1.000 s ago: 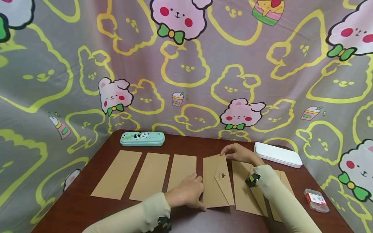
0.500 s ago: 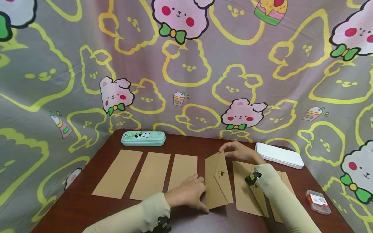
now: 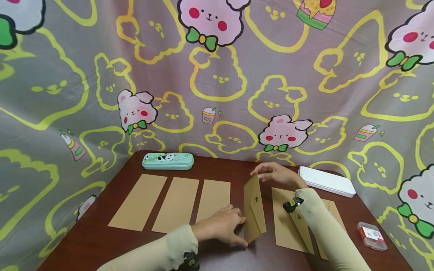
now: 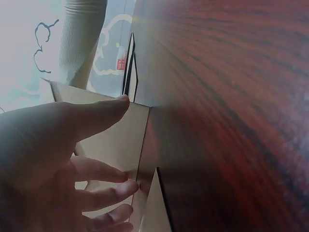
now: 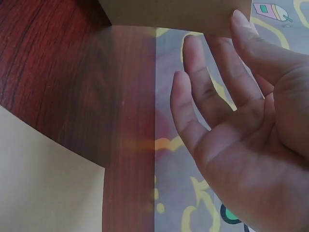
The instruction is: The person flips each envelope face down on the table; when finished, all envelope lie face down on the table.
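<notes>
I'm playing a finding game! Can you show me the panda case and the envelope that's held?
Panda case [image 3: 167,159]: head view, middle of its lid.
Held envelope [image 3: 256,209]: head view, on its flap.

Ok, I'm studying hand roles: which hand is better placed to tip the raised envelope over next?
Probably the right hand: it pinches the raised envelope at its far end. The left hand sits low by the bottom edge, seemingly better placed to steady it.
</notes>
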Demonstrator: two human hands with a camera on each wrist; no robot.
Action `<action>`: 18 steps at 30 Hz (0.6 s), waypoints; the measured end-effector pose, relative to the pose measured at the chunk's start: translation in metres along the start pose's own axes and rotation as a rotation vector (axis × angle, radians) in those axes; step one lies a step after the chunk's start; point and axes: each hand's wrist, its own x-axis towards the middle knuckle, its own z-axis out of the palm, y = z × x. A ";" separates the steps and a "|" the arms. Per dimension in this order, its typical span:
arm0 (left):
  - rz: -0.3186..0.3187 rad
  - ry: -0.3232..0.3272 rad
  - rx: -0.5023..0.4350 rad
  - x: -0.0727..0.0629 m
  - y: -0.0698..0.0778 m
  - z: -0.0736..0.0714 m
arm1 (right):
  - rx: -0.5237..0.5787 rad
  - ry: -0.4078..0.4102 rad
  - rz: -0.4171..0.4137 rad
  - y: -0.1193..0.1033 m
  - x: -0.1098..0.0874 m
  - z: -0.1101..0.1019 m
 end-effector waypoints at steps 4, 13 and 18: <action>0.005 -0.002 -0.036 0.000 -0.002 0.002 | 0.018 0.022 0.007 0.001 0.002 0.001; 0.029 0.004 -0.092 -0.001 -0.005 0.003 | 0.035 0.040 0.003 0.005 0.008 0.003; 0.021 0.008 -0.119 -0.002 -0.006 0.003 | 0.039 0.058 -0.004 0.008 0.012 0.003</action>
